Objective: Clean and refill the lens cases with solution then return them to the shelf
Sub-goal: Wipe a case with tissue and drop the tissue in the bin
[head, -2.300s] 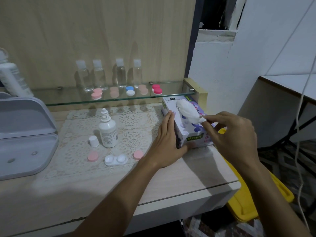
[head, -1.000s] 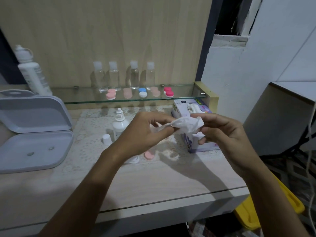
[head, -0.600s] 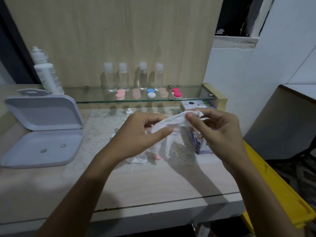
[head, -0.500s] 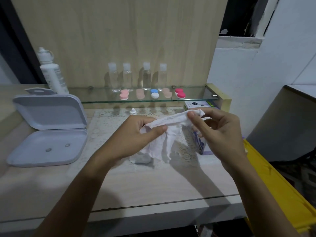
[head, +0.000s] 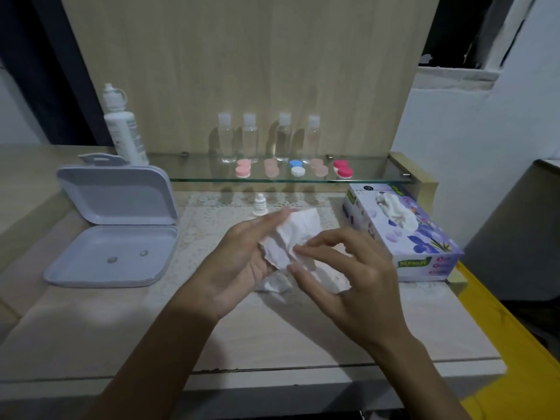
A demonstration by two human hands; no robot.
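A crumpled white tissue (head: 292, 236) lies across the upturned palm of my left hand (head: 239, 262), whose fingers are stretched out. My right hand (head: 348, 277) pinches the tissue's lower edge between thumb and forefinger. Below both hands a white lens case (head: 272, 284) sits on the lace mat, mostly hidden. The small solution bottle (head: 260, 204) shows only its uncapped tip behind my left hand. On the glass shelf (head: 206, 179) stand a pink case (head: 243, 171), a peach case (head: 271, 168), a blue and white case (head: 296, 168), another peach case (head: 319, 168) and a red case (head: 343, 171).
Several small clear bottles (head: 226, 137) line the back of the shelf. A large white bottle (head: 122, 128) stands at the left, behind an open grey box (head: 112, 253). A tissue box (head: 403, 234) sits at the right. A yellow bin (head: 503, 331) lies beyond the table's right edge.
The tissue, pulled from the box and stretched between both hands, is now bunched on my left palm. My left fingers have let go and straightened; my right hand has moved lower.
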